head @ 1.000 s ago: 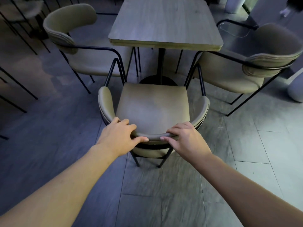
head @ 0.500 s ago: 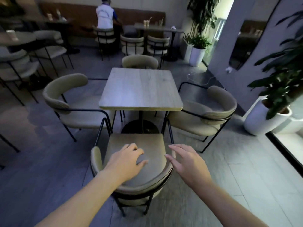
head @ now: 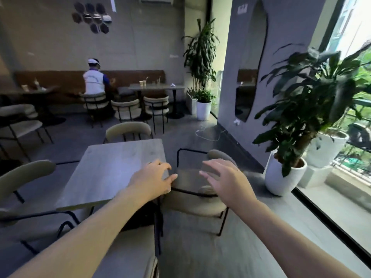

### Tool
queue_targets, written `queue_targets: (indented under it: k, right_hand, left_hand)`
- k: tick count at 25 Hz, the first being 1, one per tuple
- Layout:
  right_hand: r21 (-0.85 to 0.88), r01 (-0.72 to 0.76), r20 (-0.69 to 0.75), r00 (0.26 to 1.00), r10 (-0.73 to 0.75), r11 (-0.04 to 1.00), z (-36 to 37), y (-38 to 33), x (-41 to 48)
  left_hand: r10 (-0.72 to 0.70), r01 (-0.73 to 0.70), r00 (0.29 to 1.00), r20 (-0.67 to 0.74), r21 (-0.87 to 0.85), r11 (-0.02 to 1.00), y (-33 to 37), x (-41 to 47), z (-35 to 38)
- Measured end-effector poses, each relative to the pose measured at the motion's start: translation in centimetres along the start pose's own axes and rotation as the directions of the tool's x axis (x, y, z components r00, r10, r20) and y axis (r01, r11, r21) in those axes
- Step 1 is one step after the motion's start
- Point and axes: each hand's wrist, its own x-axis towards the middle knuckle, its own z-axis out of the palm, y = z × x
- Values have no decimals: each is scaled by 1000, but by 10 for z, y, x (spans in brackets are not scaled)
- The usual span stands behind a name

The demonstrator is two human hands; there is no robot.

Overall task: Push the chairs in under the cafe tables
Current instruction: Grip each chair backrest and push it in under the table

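Note:
A square grey wooden cafe table stands ahead, left of centre. The beige near chair sits low under my left arm, its seat partly beneath the table. On the table's right a beige chair with a black frame stands out from it. The left chair and the far chair also stand around the table. My left hand hovers over the table's right front corner, fingers spread and empty. My right hand hangs in the air above the right chair, fingers apart, touching nothing.
A white pot with a large plant stands right of the right chair, beside the window sill. A grey pillar with a mirror rises behind it. A seated person and more tables and chairs fill the back.
Both hands have let go of the near chair's backrest and lifted. The view has swung up and to the right, toward the right-hand chair.

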Motion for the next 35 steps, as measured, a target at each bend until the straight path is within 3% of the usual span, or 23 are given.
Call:
queue_targets:
  k: [8,17,25,35]
  right_hand:
    - [-24,16,41,999,-15,1000,-34,150,119]
    - [-2,95,62,994,-95,995,8,263,279]
    - [86,241,137,958,-251,967,50,354,397]
    - [311,486,281,774,-567,817,94,474,478]
  left_hand:
    - [20,-19,998,-52,13,1000,95,173,17]
    - [-56,56,992,-109,-5,998,88,367,58]
    - [-204,212,964,-168,30,977,92,472,85]
    - [-601,611,768,-223,-27,791,162,491,151]
